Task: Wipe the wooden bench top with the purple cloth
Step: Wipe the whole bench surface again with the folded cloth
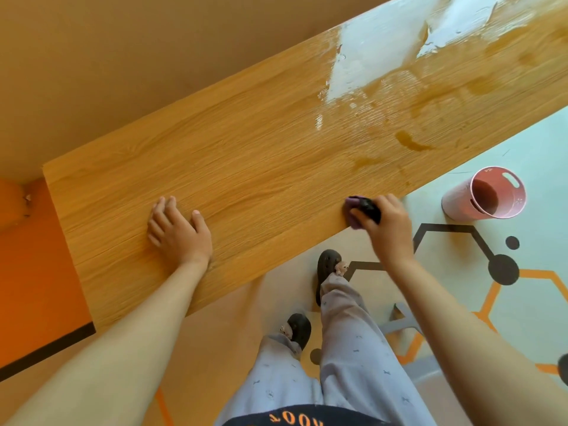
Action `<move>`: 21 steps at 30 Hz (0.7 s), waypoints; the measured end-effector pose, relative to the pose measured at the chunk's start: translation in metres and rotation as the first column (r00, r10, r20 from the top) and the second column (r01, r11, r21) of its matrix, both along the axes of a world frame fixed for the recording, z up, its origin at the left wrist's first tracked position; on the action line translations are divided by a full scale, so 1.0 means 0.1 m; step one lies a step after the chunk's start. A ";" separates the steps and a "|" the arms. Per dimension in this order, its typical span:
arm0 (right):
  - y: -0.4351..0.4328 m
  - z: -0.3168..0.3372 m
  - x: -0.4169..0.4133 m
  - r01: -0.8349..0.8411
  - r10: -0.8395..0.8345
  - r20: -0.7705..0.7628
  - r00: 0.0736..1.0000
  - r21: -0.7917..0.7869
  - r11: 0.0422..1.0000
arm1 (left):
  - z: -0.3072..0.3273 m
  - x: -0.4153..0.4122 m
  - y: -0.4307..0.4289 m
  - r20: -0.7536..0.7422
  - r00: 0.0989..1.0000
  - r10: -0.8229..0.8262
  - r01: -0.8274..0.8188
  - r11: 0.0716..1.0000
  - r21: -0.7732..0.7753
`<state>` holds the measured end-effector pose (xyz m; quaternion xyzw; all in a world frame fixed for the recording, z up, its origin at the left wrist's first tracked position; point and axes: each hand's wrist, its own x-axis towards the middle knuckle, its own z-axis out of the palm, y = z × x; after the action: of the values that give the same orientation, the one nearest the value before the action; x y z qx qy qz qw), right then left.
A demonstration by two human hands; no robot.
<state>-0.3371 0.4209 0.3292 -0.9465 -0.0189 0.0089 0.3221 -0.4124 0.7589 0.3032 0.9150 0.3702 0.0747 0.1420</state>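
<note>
Head view, looking down over a long wooden table [246, 155] running from near left to far right. Left hand [178, 229] spread flat, palm down, on the near left part of the top, empty, apparently bracing. Right hand [384, 222] closed around a bunched purple cloth [353, 210], fingers curled over it, pressing it against the near edge of the table, right of the middle. Only a small lip of cloth visible past the fingers; the rest hidden inside the fist. Wet sheen and streaks [368, 66] on the far right stretch, a few darker damp patches nearer; near left stretch dry-looking. Pink bucket [485, 195] on the floor just beyond the near edge, to the right. Cloth likely soft, light and limp, probably damp, so easy to crumple but prone to rolling up under the palm; best gripped as a wad with the flat of the fingers on top, spreading pressure rather than pinching a corner. Slick wet top likely to let the wad glide; dry grain likely to drag more.
</note>
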 end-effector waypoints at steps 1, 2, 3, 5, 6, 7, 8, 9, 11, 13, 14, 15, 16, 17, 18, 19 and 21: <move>-0.11 0.02 0.09 0.028 -0.029 -0.001 1.000 -0.017 0.999 | 0.01 0.00 0.00 0.006 1.000 0.002 -0.002 1.000 -0.029; -0.21 0.03 0.18 0.054 -0.054 0.000 0.999 -0.037 0.998 | 0.03 0.01 -0.01 0.019 1.000 0.010 -0.008 0.997 -0.070; -0.28 0.04 0.25 0.070 -0.070 0.003 0.998 -0.058 0.996 | 0.05 0.03 -0.05 0.039 0.999 0.009 -0.005 0.995 -0.102; -0.38 0.07 0.36 0.080 -0.080 0.003 0.997 -0.085 0.993 | 0.13 0.12 -0.27 0.106 0.992 -0.072 0.082 0.992 -0.095; -0.39 0.08 0.38 0.079 -0.079 -0.001 0.997 -0.087 0.993 | 0.16 0.20 -0.42 0.142 0.980 -0.137 0.151 0.985 -0.089; -0.39 0.09 0.39 0.077 -0.078 -0.007 0.997 -0.087 0.993 | 0.18 0.31 -0.58 0.167 0.967 -0.191 0.211 0.972 -0.105; -0.37 0.10 0.38 0.079 -0.080 -0.015 0.997 -0.085 0.993 | 0.19 0.44 -0.74 0.180 0.957 -0.229 0.254 0.958 -0.133; -0.36 0.11 0.38 0.079 -0.081 -0.024 0.996 -0.082 0.993 | 0.20 0.59 -0.89 0.186 0.950 -0.252 0.282 0.947 -0.156; -0.37 0.14 0.38 0.058 -0.062 -0.054 0.997 -0.076 0.995 | 0.18 0.87 -1.11 0.181 0.944 -0.275 0.308 0.932 -0.191; -0.40 0.18 0.38 -0.035 0.028 -0.087 0.996 -0.081 0.996 | 0.13 1.09 -1.23 0.164 0.946 -0.281 0.310 0.931 -0.192; -0.42 0.19 0.39 -0.113 0.105 -0.099 0.990 -0.085 0.990 | 0.10 1.16 -1.27 0.138 0.952 -0.274 0.295 0.939 -0.175; -0.44 0.20 0.39 -0.207 0.197 -0.103 0.975 -0.092 0.974 | 0.08 1.20 -1.29 0.107 0.959 -0.261 0.275 0.950 -0.145; -0.46 0.20 0.41 -0.309 0.299 -0.103 0.949 -0.106 0.945 | 0.05 1.22 -1.29 0.082 0.965 -0.250 0.258 0.960 -0.110; -0.47 0.20 0.44 -0.412 0.401 -0.106 0.910 -0.124 0.903 | 0.04 1.21 -1.31 0.060 0.967 -0.246 0.251 0.965 -0.082; -0.48 0.19 0.49 -0.499 0.487 -0.111 0.866 -0.138 0.855 | 0.03 1.19 -1.32 0.045 0.967 -0.252 0.255 0.965 -0.060; -0.49 0.18 0.59 -0.565 0.552 -0.122 0.825 -0.144 0.812 | 0.01 1.18 -1.32 0.036 0.966 -0.255 0.257 0.965 -0.045; -0.48 0.16 0.80 -0.646 0.629 -0.147 0.763 -0.139 0.751 | 0.00 1.20 -1.32 0.030 0.969 -0.245 0.246 0.968 -0.043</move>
<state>-0.2574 0.3730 0.3454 -0.9069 -0.3251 0.1631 0.2127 -0.2923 0.6269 0.3030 0.9493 0.2539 0.0589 0.1760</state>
